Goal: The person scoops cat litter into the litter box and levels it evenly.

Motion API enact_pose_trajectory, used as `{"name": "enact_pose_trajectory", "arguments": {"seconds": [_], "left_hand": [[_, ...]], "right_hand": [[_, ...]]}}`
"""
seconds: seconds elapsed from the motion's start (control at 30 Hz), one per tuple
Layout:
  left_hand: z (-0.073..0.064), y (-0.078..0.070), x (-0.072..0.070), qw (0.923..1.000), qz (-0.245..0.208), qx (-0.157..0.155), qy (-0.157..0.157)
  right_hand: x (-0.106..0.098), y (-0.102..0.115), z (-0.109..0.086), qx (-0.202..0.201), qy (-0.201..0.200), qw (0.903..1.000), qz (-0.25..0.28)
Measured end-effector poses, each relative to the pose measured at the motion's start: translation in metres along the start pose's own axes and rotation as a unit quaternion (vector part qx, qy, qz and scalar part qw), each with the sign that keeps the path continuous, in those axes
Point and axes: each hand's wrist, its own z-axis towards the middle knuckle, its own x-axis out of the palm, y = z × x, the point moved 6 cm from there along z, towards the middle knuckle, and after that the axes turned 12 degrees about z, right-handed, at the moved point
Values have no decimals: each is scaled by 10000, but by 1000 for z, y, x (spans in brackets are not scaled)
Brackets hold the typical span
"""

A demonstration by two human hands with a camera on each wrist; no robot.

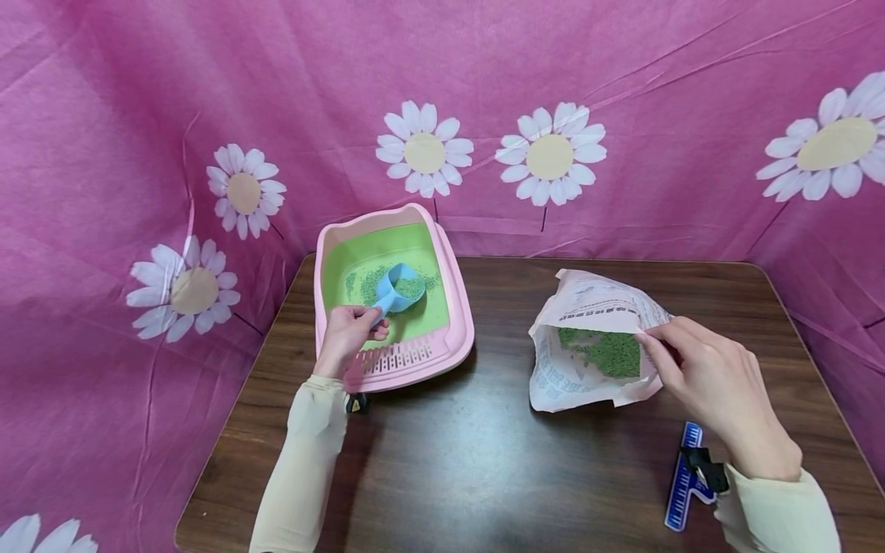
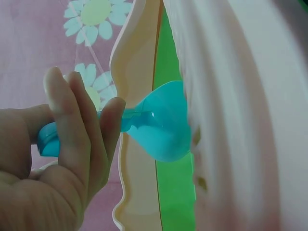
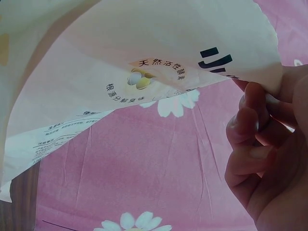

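Note:
My left hand grips the handle of a blue scoop over a pink-rimmed litter box with a green inside. Green pellets show in the scoop's cup, and more lie on the box floor around it. In the left wrist view the fingers wrap the handle of the scoop, whose cup is partly hidden by the box wall. With thumb and fingers, my right hand pinches the mouth edge of a white paper bag. The bag gapes toward me, showing green pellets inside.
A blue bag clip lies on the wooden table near my right wrist. The box's front has a slotted pink grate. Pink cloth with daisies hangs behind and at the sides of the table.

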Motion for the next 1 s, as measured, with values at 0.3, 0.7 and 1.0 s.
{"name": "enact_pose_trajectory", "arguments": {"seconds": [0.3,0.7,1.0], "left_hand": [[1,-2,-1,9995,255,-84,-136],[5,-4,1,9980,580,-6,-249],[6,-7,0,9962,787,110,-344]], "right_hand": [[0,-1,0,-17,-23,10000,12],[-1,-1,0,-22,-38,10000,4],[-1,-1,0,18,-38,10000,8]]}}
